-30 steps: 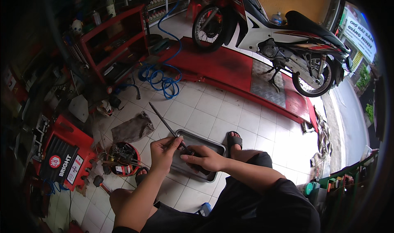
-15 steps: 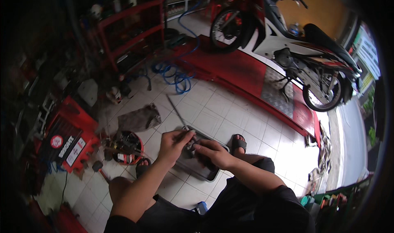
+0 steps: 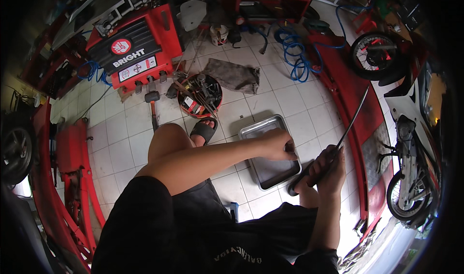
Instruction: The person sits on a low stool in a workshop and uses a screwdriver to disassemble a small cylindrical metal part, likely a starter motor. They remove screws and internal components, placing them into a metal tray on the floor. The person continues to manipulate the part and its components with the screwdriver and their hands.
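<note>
My right hand (image 3: 329, 170) grips a long thin dark metal rod (image 3: 353, 117) near its lower end, angled up and to the right; it seems to have a dark handle. My left hand (image 3: 278, 144) is over the grey metal tray (image 3: 258, 172) on the tiled floor, fingers curled, and I cannot make out whether something small is in it. Just beyond my sandalled foot (image 3: 204, 130) is a red round tub (image 3: 198, 95) packed with metal tools. A mallet (image 3: 152, 108) lies beside it, and a dirty grey cloth (image 3: 232, 76) lies behind.
A red machine (image 3: 164, 42) stands at back left, with red lift frames (image 3: 79, 163) at left. A red platform (image 3: 355, 124) carries a motorbike (image 3: 408, 187) at right. Coiled blue hose (image 3: 295, 56) lies at back right, a red shelf cart (image 3: 273, 1) behind.
My view has swung toward the left, so the motorbike now sits at the right edge. My left hand has let go of the rod and moved apart; my right hand holds it alone.
</note>
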### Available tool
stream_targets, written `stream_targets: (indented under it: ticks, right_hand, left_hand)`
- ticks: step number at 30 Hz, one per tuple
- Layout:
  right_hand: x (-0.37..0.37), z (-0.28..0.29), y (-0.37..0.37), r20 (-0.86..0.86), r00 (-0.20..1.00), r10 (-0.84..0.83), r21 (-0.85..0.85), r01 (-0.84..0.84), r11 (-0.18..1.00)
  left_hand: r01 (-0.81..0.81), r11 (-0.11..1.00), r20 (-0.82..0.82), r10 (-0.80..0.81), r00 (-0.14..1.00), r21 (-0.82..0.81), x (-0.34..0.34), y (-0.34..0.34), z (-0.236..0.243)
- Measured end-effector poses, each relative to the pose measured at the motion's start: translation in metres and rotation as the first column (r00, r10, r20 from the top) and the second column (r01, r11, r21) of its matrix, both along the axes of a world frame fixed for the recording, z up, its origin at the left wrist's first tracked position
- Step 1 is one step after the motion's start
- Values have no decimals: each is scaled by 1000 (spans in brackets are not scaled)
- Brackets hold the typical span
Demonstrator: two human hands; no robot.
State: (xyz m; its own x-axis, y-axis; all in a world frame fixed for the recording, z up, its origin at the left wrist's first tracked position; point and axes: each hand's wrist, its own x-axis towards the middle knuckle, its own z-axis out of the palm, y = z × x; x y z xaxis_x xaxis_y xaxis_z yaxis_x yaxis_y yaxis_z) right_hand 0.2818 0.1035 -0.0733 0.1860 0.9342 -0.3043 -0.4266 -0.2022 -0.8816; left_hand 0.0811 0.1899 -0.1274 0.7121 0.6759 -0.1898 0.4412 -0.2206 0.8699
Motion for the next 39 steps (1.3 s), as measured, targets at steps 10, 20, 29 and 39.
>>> stream_targets:
  ticks: [10, 20, 29, 39]
  right_hand:
    - [-4, 4, -1, -12, 1000, 10, -86, -11, 996]
    - [-1, -4, 0, 1, 999, 44, -93, -44, 995]
    - [-2, -8, 1, -54, 997, 59, -84, -63, 994]
    - [5, -21, -1, -153, 988, 10, -93, -24, 995]
  left_hand:
    - [604, 789, -731, -345, 589, 113, -7, -15, -22]
    - [575, 802, -687, -329, 648, 159, 3, -15, -27]
    - [590, 799, -706, -349, 616, 119, 4, -16, -24]
    - [601, 790, -726, -346, 595, 116, 6, -16, -30]
